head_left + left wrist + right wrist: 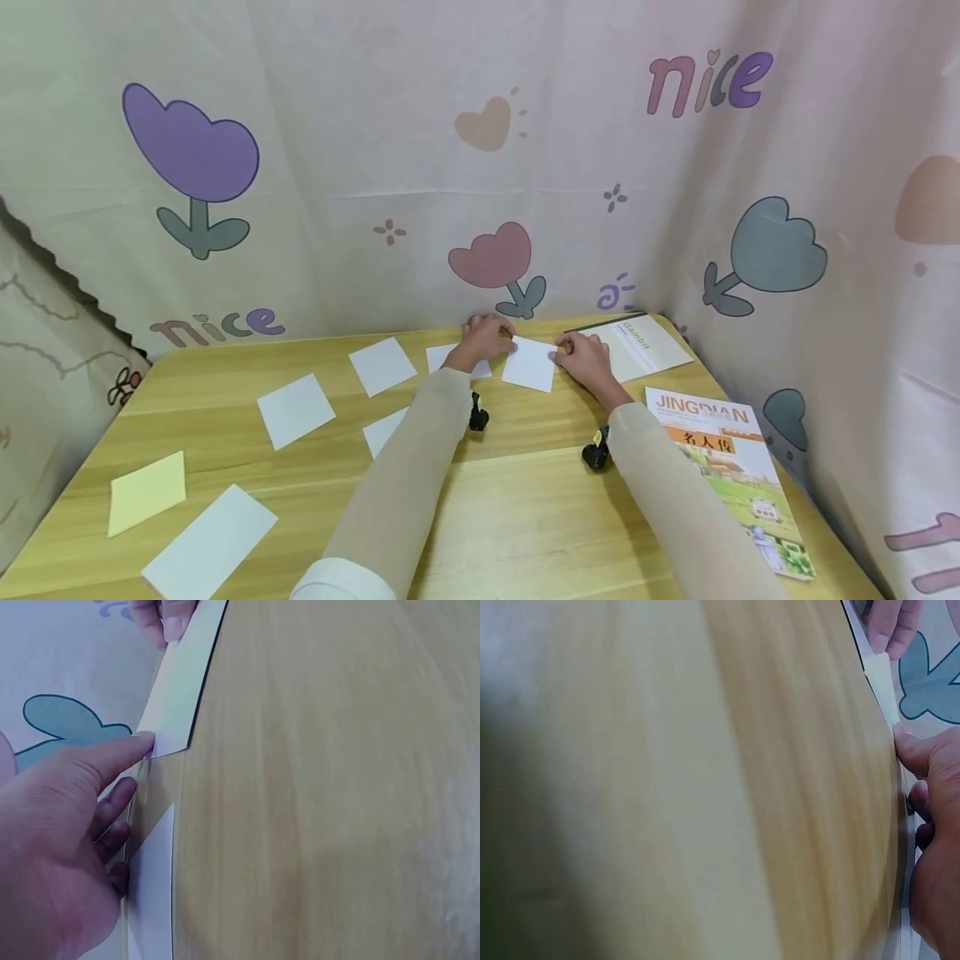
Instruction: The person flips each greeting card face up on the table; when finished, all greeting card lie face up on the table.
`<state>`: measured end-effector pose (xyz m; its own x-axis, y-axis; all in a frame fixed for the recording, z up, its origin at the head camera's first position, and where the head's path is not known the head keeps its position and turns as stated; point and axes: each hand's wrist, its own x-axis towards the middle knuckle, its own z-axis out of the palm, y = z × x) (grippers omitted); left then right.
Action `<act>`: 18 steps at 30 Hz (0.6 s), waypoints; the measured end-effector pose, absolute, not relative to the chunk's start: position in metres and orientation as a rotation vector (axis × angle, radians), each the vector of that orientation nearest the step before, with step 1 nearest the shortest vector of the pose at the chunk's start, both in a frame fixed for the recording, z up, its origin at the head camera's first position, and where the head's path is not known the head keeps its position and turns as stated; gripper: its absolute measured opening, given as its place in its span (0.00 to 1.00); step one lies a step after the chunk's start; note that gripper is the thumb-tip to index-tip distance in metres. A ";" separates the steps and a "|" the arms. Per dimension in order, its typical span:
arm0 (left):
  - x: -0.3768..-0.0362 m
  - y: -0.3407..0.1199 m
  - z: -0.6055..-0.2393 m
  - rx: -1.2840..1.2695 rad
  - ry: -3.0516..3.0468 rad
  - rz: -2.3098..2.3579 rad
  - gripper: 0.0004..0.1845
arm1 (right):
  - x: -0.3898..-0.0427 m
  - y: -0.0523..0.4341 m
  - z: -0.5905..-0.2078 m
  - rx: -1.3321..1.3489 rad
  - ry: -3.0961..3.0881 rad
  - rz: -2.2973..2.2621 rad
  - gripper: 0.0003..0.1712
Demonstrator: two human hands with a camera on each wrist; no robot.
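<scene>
Both hands hold a white paper square near the far edge of the table. My left hand pinches its left corner, thumb lying on top in the left wrist view. At the opposite side my right hand pinches the edge, with the thumb on the paper. Partly under the left hand and wrist lies another white square. A pale book marked "Gambit" sits just behind the right hand, its left part hidden.
More white squares lie to the left, one partly behind the left sleeve. Toward the front left are a yellow paper and a white rectangle. A colourful book lies under the right forearm's side. A patterned curtain borders the table.
</scene>
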<state>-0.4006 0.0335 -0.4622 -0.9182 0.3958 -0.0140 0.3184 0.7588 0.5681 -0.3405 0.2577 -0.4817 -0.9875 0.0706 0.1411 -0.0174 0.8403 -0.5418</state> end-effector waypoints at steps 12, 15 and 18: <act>-0.399 0.032 -0.463 0.588 2.823 0.964 0.11 | -0.339 0.257 -0.476 -0.026 -2.879 0.937 0.18; -0.398 0.033 -0.460 0.626 2.766 1.045 0.12 | -0.337 0.259 -0.474 -0.033 -2.843 1.045 0.18; -0.397 0.033 -0.456 0.627 2.644 1.220 0.12 | -0.335 0.260 -0.473 -0.022 -2.787 1.219 0.19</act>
<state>-0.3972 0.0334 -0.4561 -0.8986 0.4379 0.0273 0.3050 0.5786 0.7564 -0.3346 0.2603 -0.4729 -0.9949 0.0531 0.0859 -0.0271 0.6796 -0.7331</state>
